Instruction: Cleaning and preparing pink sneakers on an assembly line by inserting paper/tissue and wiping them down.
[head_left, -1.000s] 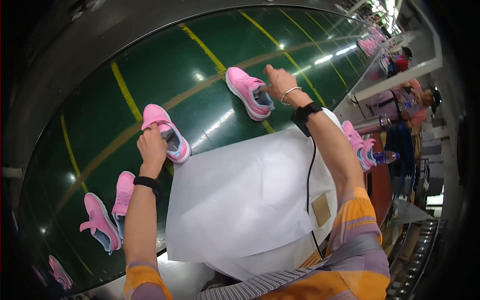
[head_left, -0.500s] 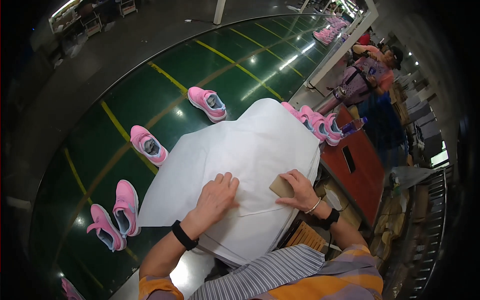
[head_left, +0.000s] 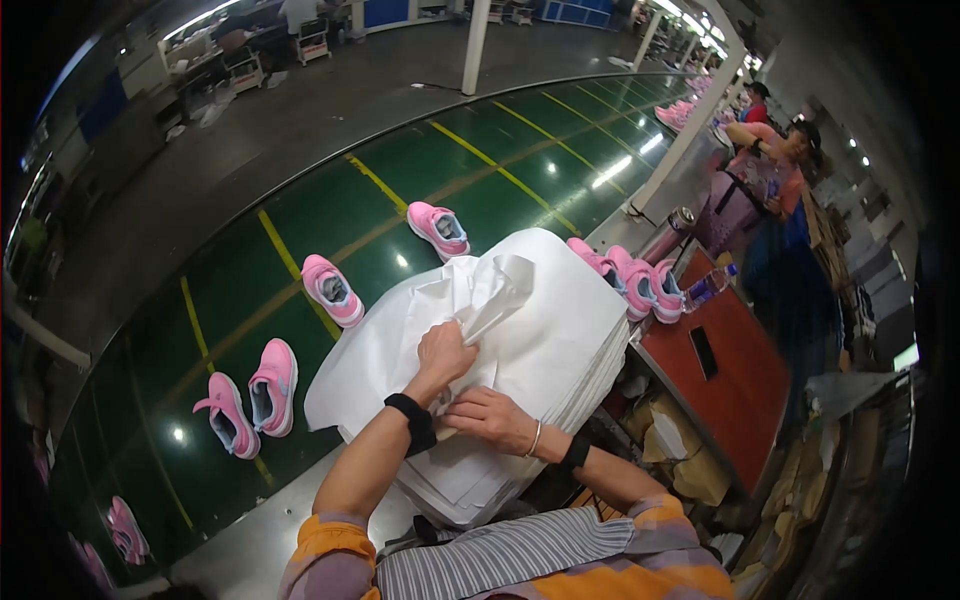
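Observation:
A thick stack of white paper sheets (head_left: 570, 330) lies before me, partly over the green conveyor. My left hand (head_left: 447, 355) is closed on the top sheet (head_left: 500, 285), which bunches and folds up around its fingers. Close below it, my right hand (head_left: 492, 420) is curled low against the paper. A bit of a tan block (head_left: 447, 433) shows under its fingers; most of the block is hidden by the hand and the paper.
Pink shoes stand on the green conveyor (head_left: 375, 245), including one shoe (head_left: 332, 290) beside the stack. More pink shoes (head_left: 640, 285) sit right, by a bottle (head_left: 710, 287) and a phone (head_left: 704, 353) on a red board (head_left: 735, 400). Another person (head_left: 765, 175) stands beyond.
My left hand has gathered up the top sheet, which lay flatter before. My right hand has moved left with the tan block, close under the left hand. The view has shifted.

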